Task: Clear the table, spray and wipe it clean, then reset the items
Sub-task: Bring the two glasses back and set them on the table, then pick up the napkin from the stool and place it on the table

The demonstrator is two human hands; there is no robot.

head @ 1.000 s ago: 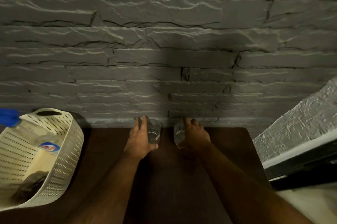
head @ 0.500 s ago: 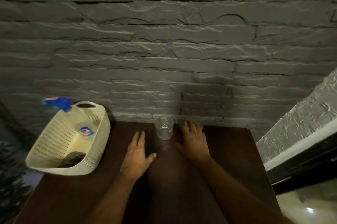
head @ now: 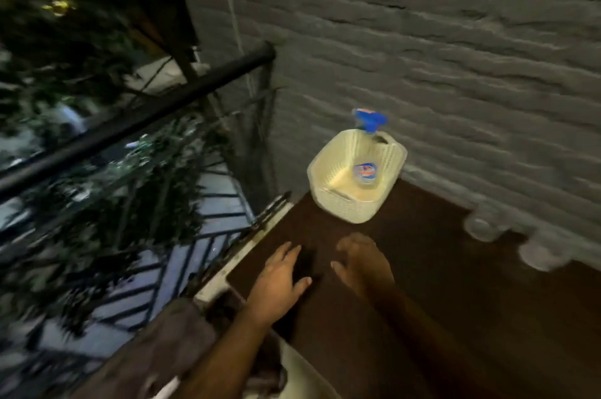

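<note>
I've let go of both glasses — they stand right of the basket. Left hand and right hand are now spread, empty — reset looks done.

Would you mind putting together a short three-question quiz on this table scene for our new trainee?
1. True or false: the spray bottle stands inside the cream basket.
2. Where do the two glasses stand? A) inside the basket B) at the wall-side edge of the table C) in the person's hands
3. Fill in: the left hand and the right hand each hold ____.

Key
1. True; its blue trigger head pokes above the rim.
2. B; they are blurred, but stand on the tabletop by the wall.
3. Nothing; both hands are open above the table.
</note>
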